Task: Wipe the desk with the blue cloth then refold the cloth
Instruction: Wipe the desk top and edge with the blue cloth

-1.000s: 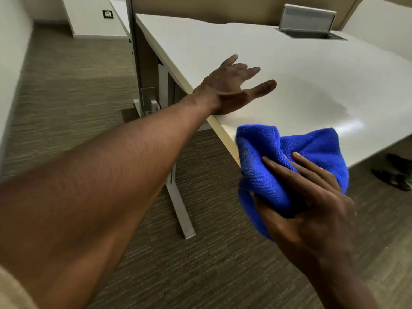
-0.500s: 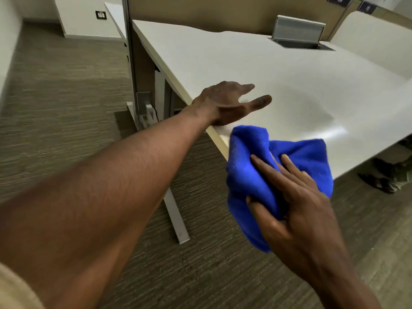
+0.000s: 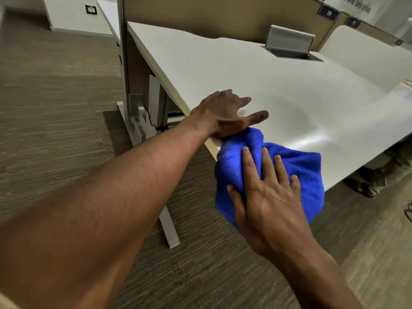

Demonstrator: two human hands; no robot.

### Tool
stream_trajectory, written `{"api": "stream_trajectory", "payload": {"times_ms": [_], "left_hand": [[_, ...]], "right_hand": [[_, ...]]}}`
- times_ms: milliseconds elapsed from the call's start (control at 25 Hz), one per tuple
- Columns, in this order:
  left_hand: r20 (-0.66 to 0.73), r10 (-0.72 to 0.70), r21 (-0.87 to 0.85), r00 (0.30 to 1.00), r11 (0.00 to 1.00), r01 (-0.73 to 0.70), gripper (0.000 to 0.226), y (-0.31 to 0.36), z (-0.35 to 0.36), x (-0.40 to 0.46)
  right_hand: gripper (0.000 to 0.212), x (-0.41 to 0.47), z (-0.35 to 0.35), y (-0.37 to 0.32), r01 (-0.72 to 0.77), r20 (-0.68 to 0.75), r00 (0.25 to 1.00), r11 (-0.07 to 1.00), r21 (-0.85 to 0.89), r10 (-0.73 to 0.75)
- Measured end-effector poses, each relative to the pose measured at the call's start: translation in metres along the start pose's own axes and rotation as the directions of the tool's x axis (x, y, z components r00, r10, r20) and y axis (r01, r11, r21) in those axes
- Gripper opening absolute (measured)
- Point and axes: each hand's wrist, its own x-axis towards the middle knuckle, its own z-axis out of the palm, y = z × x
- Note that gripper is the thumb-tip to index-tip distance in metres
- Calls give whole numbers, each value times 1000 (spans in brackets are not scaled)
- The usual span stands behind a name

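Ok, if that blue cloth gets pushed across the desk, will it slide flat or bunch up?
Probably bunches: the blue cloth is already crumpled and drapes over the desk edge under the right hand. It looks soft and light, so flat pressure should help.

Two bare arms show, with no watch, ring or band on either. The left arm (image 3: 116, 208) is uncovered from the wrist right down to the near left corner, where a small edge of pale cream sleeve (image 3: 6, 304) shows. Fine hair lies along this forearm. The left hand (image 3: 223, 114) is bare. The right hand (image 3: 267, 201) is bare too, its nails short and pale. The right forearm (image 3: 323, 279) is uncovered as far as the near edge, with no sleeve to be seen on that side.
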Motion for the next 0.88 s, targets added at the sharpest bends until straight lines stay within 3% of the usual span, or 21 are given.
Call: {"api": "stream_trajectory", "payload": {"times_ms": [160, 440, 680, 880], "left_hand": [[15, 21, -2, 1000, 1000, -21, 95, -1, 1, 1], [-18, -49, 48, 999, 998, 50, 95, -2, 4, 5], [34, -24, 86, 999, 996, 21, 93, -2, 1, 3], [28, -21, 90, 999, 996, 19, 108, -4, 2, 7]], "right_hand": [[71, -26, 7, 4, -48, -32, 998, 999, -11, 48], [79, 17, 0, -23, -100, 39, 994, 994, -44, 101], [72, 0, -4, 1, 28, -23, 999, 995, 98, -26], [81, -13, 6, -1, -52, -7, 999, 998, -18, 52]]}}
